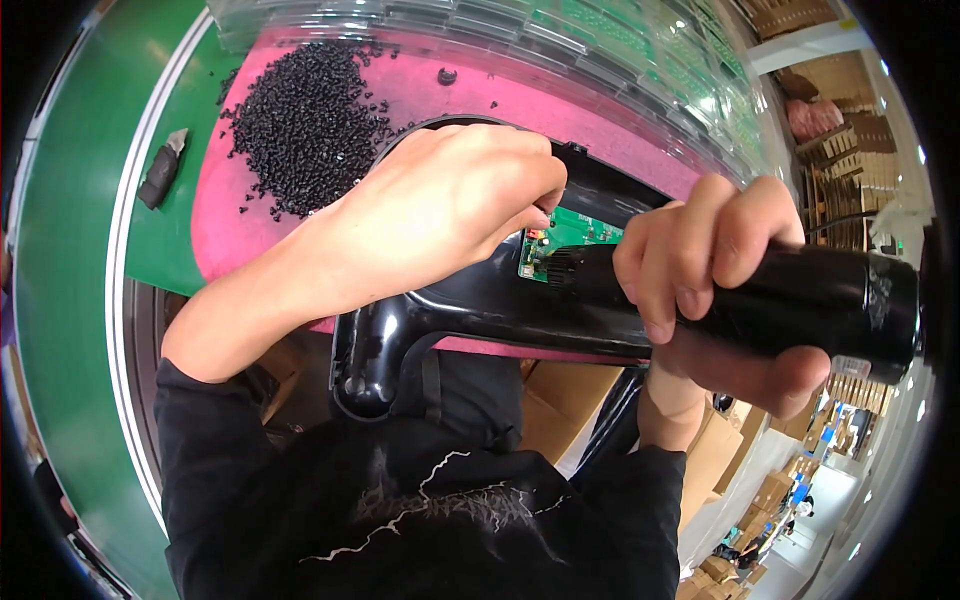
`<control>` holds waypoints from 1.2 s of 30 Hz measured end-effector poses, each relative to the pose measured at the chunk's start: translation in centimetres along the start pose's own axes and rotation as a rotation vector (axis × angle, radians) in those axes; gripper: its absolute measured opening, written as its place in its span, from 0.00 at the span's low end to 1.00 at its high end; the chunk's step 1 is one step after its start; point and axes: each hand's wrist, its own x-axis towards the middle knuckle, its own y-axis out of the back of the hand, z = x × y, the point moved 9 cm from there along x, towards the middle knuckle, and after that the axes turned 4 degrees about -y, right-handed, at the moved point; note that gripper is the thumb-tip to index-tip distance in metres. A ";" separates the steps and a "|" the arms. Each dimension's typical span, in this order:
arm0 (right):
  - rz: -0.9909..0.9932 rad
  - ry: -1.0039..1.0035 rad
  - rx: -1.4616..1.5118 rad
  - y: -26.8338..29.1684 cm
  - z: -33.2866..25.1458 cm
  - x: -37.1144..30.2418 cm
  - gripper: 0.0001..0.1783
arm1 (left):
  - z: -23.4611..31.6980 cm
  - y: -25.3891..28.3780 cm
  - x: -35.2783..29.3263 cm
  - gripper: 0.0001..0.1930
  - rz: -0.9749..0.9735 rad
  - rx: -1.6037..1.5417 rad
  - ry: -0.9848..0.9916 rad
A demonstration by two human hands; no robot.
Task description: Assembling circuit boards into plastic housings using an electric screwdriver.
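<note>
My right hand (pixel 705 260) is wrapped round a thick black electric screwdriver (pixel 820 300), held level with its ribbed nose (pixel 568 268) pointing left. That nose is over the left edge of a green circuit board (pixel 580 232), which sits inside a long black plastic housing (pixel 480 305). My left hand (pixel 455 190) hovers above the housing beside the board, thumb and fingers pinched together; whatever they hold is hidden. Just left of this hand, a big heap of small black screws (pixel 305 130) is spread on a pink mat (pixel 225 215).
Behind the mat stand stacked clear plastic trays (pixel 560 50) with green boards in them. A small dark object with a grey end (pixel 163 172) lies on the green surface at left. One dark ring-shaped piece (pixel 447 76) rests near the trays. Cardboard boxes (pixel 570 400) are below the housing.
</note>
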 end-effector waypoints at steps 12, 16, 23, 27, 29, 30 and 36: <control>-0.035 -0.029 -0.014 -0.6 0.5 0.9 0.37 | 0.8 -0.4 -0.3 0.09 -0.033 0.031 -0.070; -0.003 0.039 -0.057 -0.7 -0.1 0.3 0.39 | 1.0 -1.0 -0.6 0.12 -0.091 0.020 -0.128; 0.209 0.351 -0.030 -0.2 -5.6 -2.4 0.31 | 2.0 -1.8 -0.1 0.10 -0.206 -0.014 -0.224; 0.128 0.421 0.027 0.4 -6.8 -2.5 0.26 | 2.8 -0.9 0.4 0.10 -0.093 -0.078 -0.297; 0.146 0.444 0.103 0.8 -7.1 -2.8 0.24 | 2.7 -0.9 0.5 0.10 -0.085 -0.100 -0.307; 0.153 0.465 0.185 1.2 -7.3 -3.0 0.22 | 2.9 -0.7 0.5 0.11 -0.105 -0.208 -0.337; 0.190 0.533 0.214 2.6 -8.4 -5.2 0.23 | 2.8 -2.0 0.6 0.33 -0.246 -0.399 -0.164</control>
